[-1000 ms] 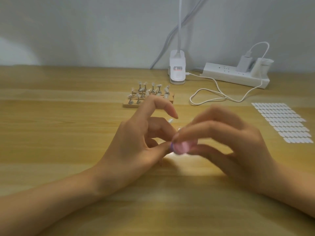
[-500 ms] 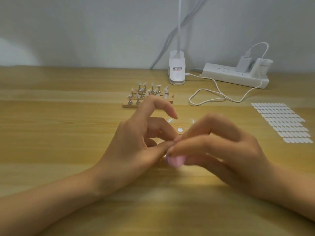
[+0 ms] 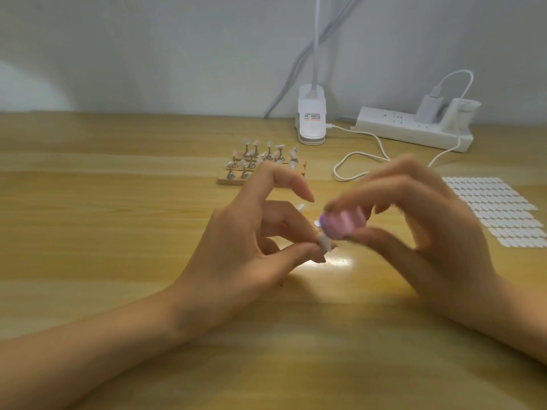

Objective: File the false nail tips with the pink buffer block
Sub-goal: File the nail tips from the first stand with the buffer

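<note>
Fingers of left hand (image 3: 245, 255) pinch nail tip (image 3: 324, 244) just lower-left of pink buffer block (image 3: 344, 224), itself pinched by right hand (image 3: 429, 232); contact unclear.

Pink buffer block (image 3: 343, 224) with purple end; nail tip (image 3: 324, 243) milky white. Light wood-grain table (image 3: 118, 232). White power strip (image 3: 414, 132) and lamp base (image 3: 311, 121); tab sheet (image 3: 497, 211) white in rows; tan stand (image 3: 226, 181), silver pegs (image 3: 244, 172).

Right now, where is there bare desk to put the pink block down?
The wide stretch of desk left of the nail-tip stand and left hand is bare; so is the near strip between the forearms. Crowded: the back right, with power strip, looped cable and sticker sheet, and loose nail tips by the pink buffer block.
</note>
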Available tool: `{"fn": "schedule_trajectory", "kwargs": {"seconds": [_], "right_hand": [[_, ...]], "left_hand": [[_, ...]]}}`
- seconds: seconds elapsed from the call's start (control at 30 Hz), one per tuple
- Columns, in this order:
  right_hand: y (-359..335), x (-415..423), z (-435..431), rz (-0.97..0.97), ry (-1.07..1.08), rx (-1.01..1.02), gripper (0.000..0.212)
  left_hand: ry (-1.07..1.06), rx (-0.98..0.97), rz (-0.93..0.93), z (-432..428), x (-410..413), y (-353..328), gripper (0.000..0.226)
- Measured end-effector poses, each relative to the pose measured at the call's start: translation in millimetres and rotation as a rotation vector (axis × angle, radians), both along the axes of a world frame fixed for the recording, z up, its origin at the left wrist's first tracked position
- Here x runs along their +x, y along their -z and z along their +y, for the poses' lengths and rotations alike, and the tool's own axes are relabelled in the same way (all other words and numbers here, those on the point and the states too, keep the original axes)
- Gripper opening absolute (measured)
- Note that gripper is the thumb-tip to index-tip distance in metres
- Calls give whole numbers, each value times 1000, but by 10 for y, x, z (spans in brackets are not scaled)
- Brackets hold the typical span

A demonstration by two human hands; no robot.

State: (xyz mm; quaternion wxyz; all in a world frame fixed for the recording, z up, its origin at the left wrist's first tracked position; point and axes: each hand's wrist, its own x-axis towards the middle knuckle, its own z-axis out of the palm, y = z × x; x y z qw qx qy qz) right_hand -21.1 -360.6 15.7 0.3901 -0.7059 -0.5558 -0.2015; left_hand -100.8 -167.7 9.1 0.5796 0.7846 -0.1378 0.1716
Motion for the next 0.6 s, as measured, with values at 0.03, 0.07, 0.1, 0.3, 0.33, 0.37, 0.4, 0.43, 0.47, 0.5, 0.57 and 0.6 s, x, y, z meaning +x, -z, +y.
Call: {"fn": "schedule_trajectory", "kwargs": {"seconds": [0.03, 0.07, 0.1, 0.3, 0.33, 0.37, 0.4, 0.43, 0.47, 0.5, 0.57, 0.6], "right_hand": [[2, -32, 10, -39, -29, -30, 16], [2, -35, 9, -72, -29, -58, 15], [-2, -28, 13, -86, -7, -68, 15], [33, -76, 21, -128, 7, -83, 14], [31, -53, 16, -119, 30, -81, 16], [20, -32, 14, -94, 47, -70, 17], [11, -23, 10, -82, 54, -59, 17], [8, -35, 22, -83, 44, -53, 17], [13, -49, 31, -97, 25, -57, 17], [23, -57, 34, -112, 11, -63, 17], [19, -35, 22, -102, 23, -58, 14], [7, -21, 12, -83, 38, -47, 14]], "left_hand": [[3, -8, 3, 2, 3, 0, 42], [5, -18, 7, 2, 7, 1, 42], [5, -30, 15, 6, 8, 1, 42], [3, -24, 35, 32, 11, 13, 42], [-3, -28, 43, 34, 15, 15, 42], [-9, -31, 45, 36, 11, 14, 42], [-10, -27, 39, 33, 7, 10, 42], [-7, -18, 29, 28, 0, 7, 42], [-4, -12, 21, 24, -3, 5, 42], [-3, -9, 18, 22, -2, 6, 43], [-13, -7, 16, 21, 3, 10, 45], [-17, -7, 14, 19, 1, 9, 46]]}}
